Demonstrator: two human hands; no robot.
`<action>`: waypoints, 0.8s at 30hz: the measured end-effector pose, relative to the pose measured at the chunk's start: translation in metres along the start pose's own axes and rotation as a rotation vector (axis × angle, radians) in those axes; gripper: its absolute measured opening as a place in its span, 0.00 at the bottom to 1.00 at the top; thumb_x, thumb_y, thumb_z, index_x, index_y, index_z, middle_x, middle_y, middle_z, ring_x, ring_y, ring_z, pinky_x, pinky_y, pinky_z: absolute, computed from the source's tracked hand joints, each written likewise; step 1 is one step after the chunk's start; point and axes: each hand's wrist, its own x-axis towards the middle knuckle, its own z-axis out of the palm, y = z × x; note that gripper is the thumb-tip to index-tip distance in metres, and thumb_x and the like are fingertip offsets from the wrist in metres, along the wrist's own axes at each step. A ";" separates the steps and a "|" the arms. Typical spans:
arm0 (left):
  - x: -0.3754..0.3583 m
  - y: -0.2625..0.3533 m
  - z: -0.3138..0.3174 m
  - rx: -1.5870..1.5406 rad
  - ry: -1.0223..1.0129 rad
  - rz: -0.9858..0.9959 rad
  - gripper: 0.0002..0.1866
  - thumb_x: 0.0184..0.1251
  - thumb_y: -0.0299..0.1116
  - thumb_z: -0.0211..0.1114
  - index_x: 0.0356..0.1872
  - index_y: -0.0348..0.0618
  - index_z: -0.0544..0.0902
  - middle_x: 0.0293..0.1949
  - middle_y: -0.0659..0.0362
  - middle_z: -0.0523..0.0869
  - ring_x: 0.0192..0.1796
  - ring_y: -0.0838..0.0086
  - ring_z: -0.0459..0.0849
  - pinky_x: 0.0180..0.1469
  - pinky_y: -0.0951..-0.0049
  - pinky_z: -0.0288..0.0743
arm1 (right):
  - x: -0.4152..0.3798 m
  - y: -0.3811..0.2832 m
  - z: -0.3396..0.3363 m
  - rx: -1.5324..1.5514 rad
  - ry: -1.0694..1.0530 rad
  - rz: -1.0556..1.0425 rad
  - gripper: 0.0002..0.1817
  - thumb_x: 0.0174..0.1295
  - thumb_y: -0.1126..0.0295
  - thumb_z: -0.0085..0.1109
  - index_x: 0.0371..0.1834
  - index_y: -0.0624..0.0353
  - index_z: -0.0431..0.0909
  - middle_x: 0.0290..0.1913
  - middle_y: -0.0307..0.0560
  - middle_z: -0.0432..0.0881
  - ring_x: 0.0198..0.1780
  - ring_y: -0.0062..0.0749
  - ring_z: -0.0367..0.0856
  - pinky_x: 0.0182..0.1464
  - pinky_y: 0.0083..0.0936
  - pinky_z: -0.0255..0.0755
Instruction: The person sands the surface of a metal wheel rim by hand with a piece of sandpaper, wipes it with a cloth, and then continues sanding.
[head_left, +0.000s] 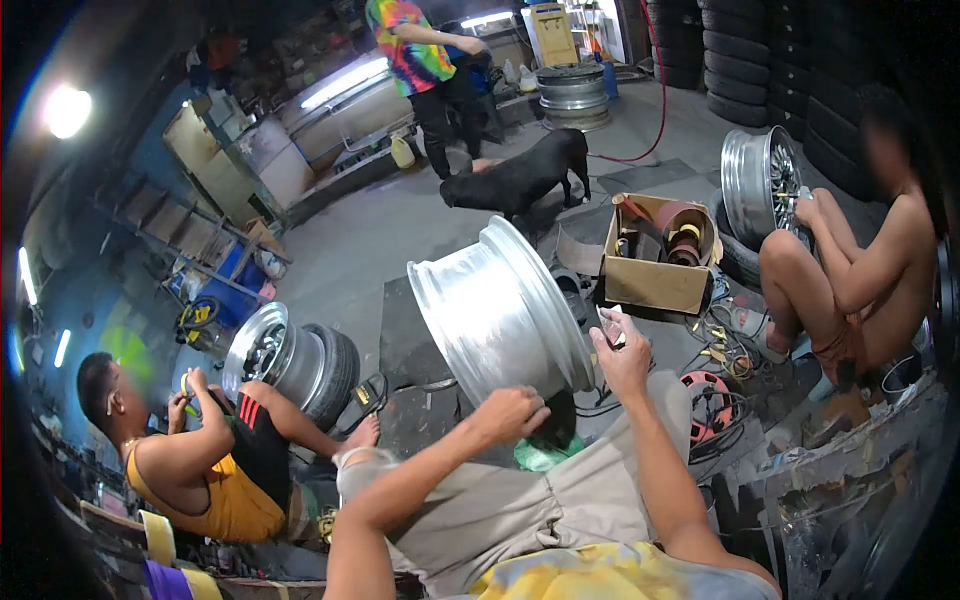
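A large silver wheel rim (490, 310) stands on its tread side in front of my knees, its outer lip turned to the right. My left hand (512, 413) is at the rim's lower near side with its fingers curled closed. Whatever may be inside those fingers is hidden. To the right of the rim's lip, my right hand (622, 350) is raised and pinches a small pale piece (604, 322), too small to name. Beneath my left hand are a dark object (553, 420) and a green plastic bag (548, 455).
A cardboard box (655, 285) with rolls of abrasive stands ahead right, beside tangled cables (735, 350) and an orange reel (708, 405). A black dog (525, 178) is beyond the rim. People sit left and right at other rims (265, 350); another person (430, 75) stands behind.
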 end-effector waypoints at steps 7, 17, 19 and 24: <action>0.025 -0.006 0.125 -0.077 -0.373 -0.120 0.25 0.74 0.51 0.59 0.37 0.36 0.90 0.37 0.38 0.90 0.42 0.44 0.91 0.49 0.47 0.85 | 0.005 0.008 -0.019 -0.047 0.013 0.017 0.15 0.66 0.65 0.71 0.52 0.60 0.86 0.39 0.55 0.90 0.39 0.42 0.90 0.45 0.35 0.80; 0.045 -0.031 0.217 -0.201 -0.905 -0.003 0.34 0.74 0.61 0.55 0.51 0.35 0.89 0.47 0.45 0.91 0.47 0.52 0.87 0.57 0.48 0.76 | -0.008 -0.008 -0.064 -0.179 -0.002 0.172 0.18 0.66 0.66 0.71 0.56 0.61 0.86 0.40 0.52 0.91 0.39 0.37 0.89 0.47 0.32 0.80; 0.053 -0.048 0.232 -0.196 -0.928 -0.047 0.31 0.73 0.62 0.58 0.49 0.41 0.92 0.45 0.50 0.93 0.47 0.56 0.88 0.55 0.48 0.78 | -0.006 -0.008 -0.060 -0.210 0.003 0.118 0.19 0.66 0.65 0.71 0.58 0.60 0.86 0.36 0.50 0.88 0.34 0.37 0.84 0.44 0.33 0.78; 0.024 -0.053 0.251 -0.179 -1.253 -0.357 0.23 0.65 0.53 0.66 0.49 0.45 0.91 0.45 0.51 0.93 0.43 0.64 0.91 0.48 0.56 0.84 | -0.010 -0.032 -0.065 -0.142 -0.047 0.183 0.17 0.68 0.68 0.71 0.57 0.62 0.87 0.39 0.44 0.91 0.36 0.21 0.85 0.44 0.24 0.78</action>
